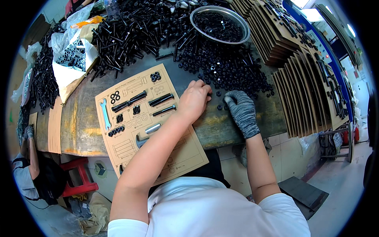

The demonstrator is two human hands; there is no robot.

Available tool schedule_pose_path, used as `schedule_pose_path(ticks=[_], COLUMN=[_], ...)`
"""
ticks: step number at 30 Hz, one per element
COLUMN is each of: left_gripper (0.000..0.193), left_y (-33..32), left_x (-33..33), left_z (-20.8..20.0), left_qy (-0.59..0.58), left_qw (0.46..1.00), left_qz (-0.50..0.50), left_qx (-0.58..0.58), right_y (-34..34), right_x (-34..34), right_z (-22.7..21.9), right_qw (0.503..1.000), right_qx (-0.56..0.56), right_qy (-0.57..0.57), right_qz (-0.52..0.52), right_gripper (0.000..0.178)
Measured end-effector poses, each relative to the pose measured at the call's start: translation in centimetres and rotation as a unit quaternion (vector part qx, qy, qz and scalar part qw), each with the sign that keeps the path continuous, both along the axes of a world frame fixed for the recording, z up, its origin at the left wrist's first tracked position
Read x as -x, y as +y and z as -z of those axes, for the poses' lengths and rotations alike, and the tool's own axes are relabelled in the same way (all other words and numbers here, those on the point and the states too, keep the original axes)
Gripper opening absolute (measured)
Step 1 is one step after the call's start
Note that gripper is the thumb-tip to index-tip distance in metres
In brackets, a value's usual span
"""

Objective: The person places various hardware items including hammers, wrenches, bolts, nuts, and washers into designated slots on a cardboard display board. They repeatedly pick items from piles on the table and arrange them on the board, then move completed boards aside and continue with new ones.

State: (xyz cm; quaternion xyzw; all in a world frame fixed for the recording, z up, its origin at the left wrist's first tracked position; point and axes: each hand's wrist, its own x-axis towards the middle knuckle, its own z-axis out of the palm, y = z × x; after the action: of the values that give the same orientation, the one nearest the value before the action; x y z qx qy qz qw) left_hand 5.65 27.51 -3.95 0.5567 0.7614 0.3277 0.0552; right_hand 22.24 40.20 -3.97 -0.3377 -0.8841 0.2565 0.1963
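My bare left hand reaches across the brown cardboard sheet to its right edge, beside a heap of black nuts. Its fingers are curled together, and whatever they hold is hidden. In a grey knit glove, my right hand rests at the near edge of the same nuts, fingers bent and thumb close to them; its fingertips are partly hidden. On the sheet lie a blue open-ended wrench, black bolts, black washers, black nuts and a silver sleeve. My left forearm covers part of the sheet.
Heaps of black bolts cover the far table. A round metal tray of small dark parts stands behind the nuts. White sacks hold silver sleeves at left. Stacked cardboard sheets line the right. Another person works at far left near a red stool.
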Motion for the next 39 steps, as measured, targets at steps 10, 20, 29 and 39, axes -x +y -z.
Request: schedule_pose_path(ticks=[10, 20, 29, 39], left_gripper=[0.020, 0.020, 0.033, 0.015], left_y=[-2.3, -5.9, -5.2, -4.1], left_x=[-0.4, -1.0, -1.4, -1.1], left_z=[-0.8, -3.2, -1.0, -0.2], left_qy=[-0.002, -0.029, -0.004, 0.042], left_qw=[1.000, 0.998, 1.000, 0.998], left_qz=[-0.014, 0.032, 0.010, -0.017], left_qx=[-0.023, -0.042, -0.022, 0.041], right_y=[-1.7, -2.4, -3.2, -3.6], right_x=[-0.6, -2.0, -2.0, -0.4], right_z=[-1.0, -0.8, -1.1, -0.6], right_qw=[0.991, 0.994, 0.997, 0.994], right_qx=[-0.079, -0.093, -0.008, -0.060], right_qy=[-0.039, -0.052, 0.014, 0.002], right_qz=[-0.098, -0.039, -0.078, -0.086], right_gripper=[0.038, 0.043, 0.039, 0.022])
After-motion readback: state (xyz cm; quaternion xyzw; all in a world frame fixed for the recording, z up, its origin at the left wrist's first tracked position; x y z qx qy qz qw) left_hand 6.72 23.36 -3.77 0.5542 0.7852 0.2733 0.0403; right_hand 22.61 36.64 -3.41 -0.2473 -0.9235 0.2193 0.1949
